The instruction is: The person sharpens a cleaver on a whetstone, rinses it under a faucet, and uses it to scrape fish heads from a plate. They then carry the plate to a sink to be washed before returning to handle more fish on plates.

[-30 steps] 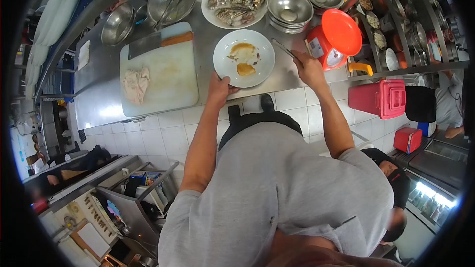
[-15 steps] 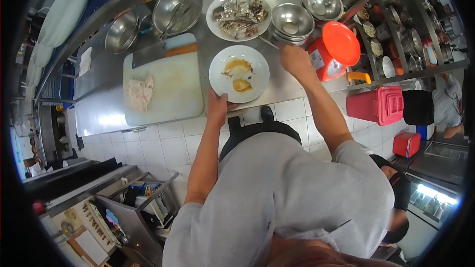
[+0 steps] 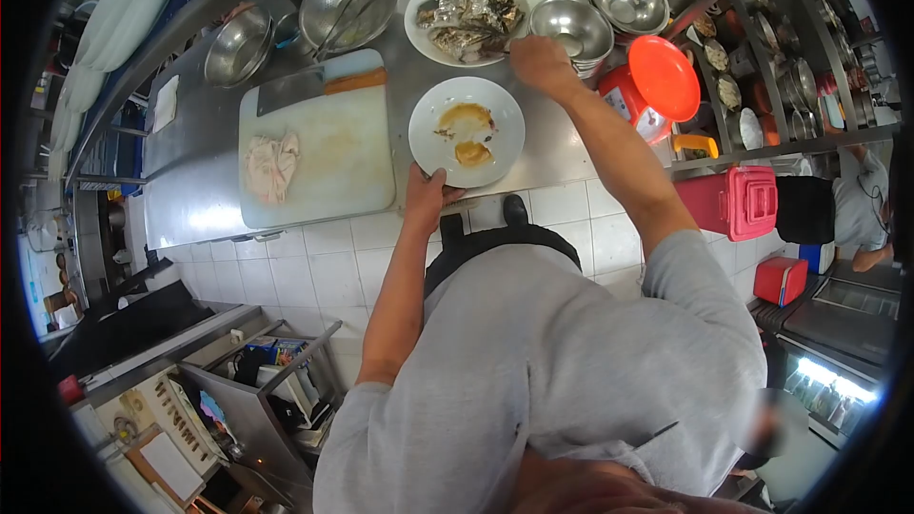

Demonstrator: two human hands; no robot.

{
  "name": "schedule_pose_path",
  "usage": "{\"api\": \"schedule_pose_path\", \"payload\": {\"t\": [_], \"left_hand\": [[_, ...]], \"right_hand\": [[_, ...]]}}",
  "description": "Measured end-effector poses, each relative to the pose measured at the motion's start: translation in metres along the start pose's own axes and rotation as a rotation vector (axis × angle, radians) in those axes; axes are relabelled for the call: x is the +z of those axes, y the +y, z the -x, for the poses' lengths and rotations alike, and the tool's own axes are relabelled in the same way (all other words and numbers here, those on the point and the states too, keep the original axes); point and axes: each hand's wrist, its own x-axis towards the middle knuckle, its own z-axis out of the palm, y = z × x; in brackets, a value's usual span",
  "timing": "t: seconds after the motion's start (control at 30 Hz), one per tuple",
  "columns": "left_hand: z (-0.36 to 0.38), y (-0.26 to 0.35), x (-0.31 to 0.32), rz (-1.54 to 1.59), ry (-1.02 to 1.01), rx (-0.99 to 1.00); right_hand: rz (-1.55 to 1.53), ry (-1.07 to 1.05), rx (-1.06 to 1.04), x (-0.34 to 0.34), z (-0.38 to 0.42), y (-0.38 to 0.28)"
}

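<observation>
A white plate [image 3: 428, 148] with brown sauce and a yellowish piece lies near the counter's front edge. My left hand [image 3: 428, 194] grips its lower left rim. My right hand [image 3: 545, 65] is closed over the right side of a larger white plate [image 3: 415, 37], which bears crumpled foil and dark scraps [image 3: 471, 14]. A thin utensil seems to extend left from my right fist, but it is too small to make out. Left of the plates, a cutting board [image 3: 333, 162] holds a knife [image 3: 290, 93] and a pale folded cloth or piece of food [image 3: 271, 168].
Metal bowls [image 3: 571, 27] are stacked beside a red scale [image 3: 665, 76]. A colander [image 3: 349, 2] and another bowl [image 3: 238, 46] stand at the back left. A pink bin [image 3: 747, 202] is right of the counter. Another person [image 3: 862, 200] is at far right.
My right hand has moved left, from beside the stacked bowls to the foil plate's edge. My left hand still holds the sauced plate. The view has shifted slightly.
</observation>
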Motion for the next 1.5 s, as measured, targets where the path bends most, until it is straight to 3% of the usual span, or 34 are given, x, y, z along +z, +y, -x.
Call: {"api": "schedule_pose_path", "payload": {"t": [0.33,0.63,1.33,1.5], "left_hand": [[-0.003,0.001,0.003,-0.026,-0.024,0.011],[-0.002,0.0,0.001,-0.008,-0.047,-0.002],[0.002,0.0,-0.001,0.034,-0.044,-0.001],[-0.002,0.002,-0.006,0.044,-0.064,-0.027]], "right_hand": [[-0.109,-0.049,0.1,-0.026,0.01,0.007],[-0.023,-0.121,0.055,-0.005,-0.02,-0.006],[0.175,-0.188,-0.093,-0.041,-0.025,-0.006],[-0.004,0.061,-0.143,-0.052,0.04,0.026]]}}
